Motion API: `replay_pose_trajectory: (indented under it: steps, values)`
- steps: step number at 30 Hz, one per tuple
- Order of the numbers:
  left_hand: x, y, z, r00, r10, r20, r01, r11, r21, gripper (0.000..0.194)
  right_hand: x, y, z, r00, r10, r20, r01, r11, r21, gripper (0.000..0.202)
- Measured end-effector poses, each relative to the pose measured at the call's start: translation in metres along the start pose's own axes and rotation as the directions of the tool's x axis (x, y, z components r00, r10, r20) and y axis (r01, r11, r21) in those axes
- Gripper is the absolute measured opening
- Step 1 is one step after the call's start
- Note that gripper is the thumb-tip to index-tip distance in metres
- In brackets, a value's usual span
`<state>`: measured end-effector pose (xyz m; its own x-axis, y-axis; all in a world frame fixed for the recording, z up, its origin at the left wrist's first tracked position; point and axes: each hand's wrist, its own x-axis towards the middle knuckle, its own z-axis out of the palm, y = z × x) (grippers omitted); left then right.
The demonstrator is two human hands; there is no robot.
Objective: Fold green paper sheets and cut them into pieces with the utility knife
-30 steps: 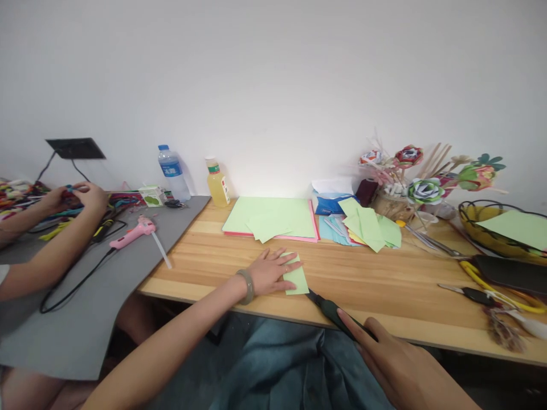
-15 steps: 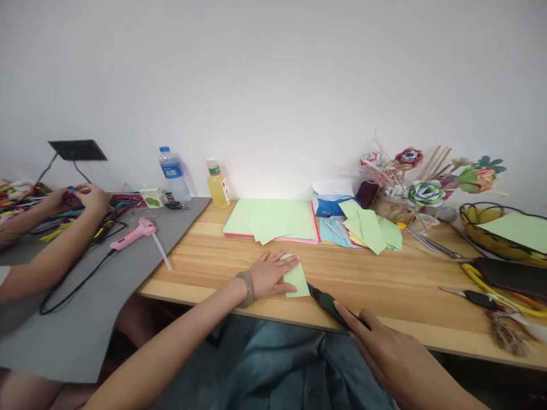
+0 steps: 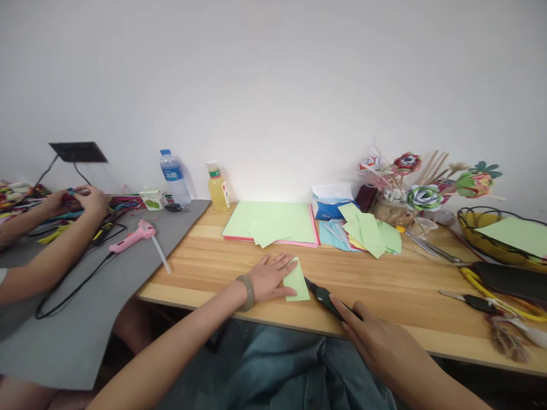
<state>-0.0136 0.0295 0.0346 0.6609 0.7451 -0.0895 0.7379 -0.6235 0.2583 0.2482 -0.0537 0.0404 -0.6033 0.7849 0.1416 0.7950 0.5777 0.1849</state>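
Observation:
A small light-green paper piece lies on the wooden table near its front edge. My left hand rests flat over its left side, fingers spread, a bangle at the wrist. From the right, my right hand grips dark scissors, their pointed end close to the paper's right edge. The palm hides part of the handles. Behind, more loose green pieces sit on a stack of coloured sheets.
Cut paper scraps, a blue tissue pack, paper flowers and a basket stand to the right. At left are a juice bottle, a water bottle, a pink glue gun and another person's hands.
The scissors' tip has shifted slightly left and up along the paper's right edge, with my right hand following. My left hand stays flat on the paper.

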Motion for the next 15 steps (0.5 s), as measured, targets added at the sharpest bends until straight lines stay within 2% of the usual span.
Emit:
replay_pose_trajectory:
  steps: [6,15]
  values:
    - [0.001,-0.002,0.002,1.000,-0.013,-0.005,0.013,1.000,-0.019,0.081,0.009,0.002,0.002,0.994,0.057,0.095,-0.064,0.995,0.077,0.047]
    - [0.001,-0.001,0.002,1.000,-0.019,-0.007,0.019,1.000,-0.024,0.081,0.018,0.004,0.000,0.991,0.080,0.108,-0.095,0.986,0.136,0.047]
